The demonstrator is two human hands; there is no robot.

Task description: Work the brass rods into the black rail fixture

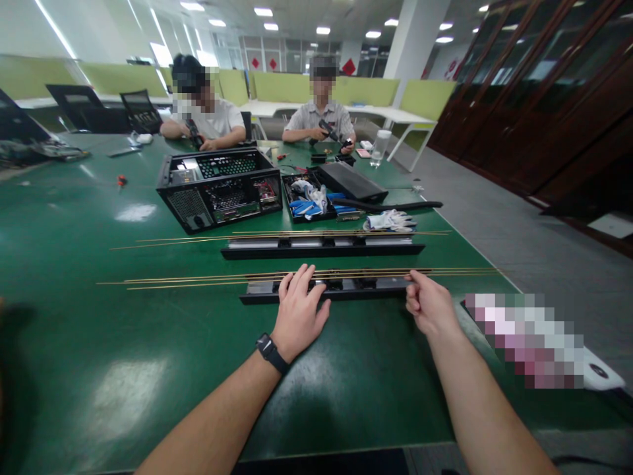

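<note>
Several thin brass-coloured rods lie lengthwise across a long black tray-like rail on the green table, sticking out past both its ends. My left hand, with a black watch on the wrist, rests over the rail's middle, fingers spread across the rods. At the rail's right end my right hand is closed, thumb and forefinger pinched at the rods; how many it grips I cannot tell. Behind lies a second black rail with more thin rods along it.
An opened computer case stands at the back left. Beside it are a box of blue-white gloves, a flat black panel, a black tube and white gloves. A blurred-out flat object lies right. Two people sit opposite, handling dark tools.
</note>
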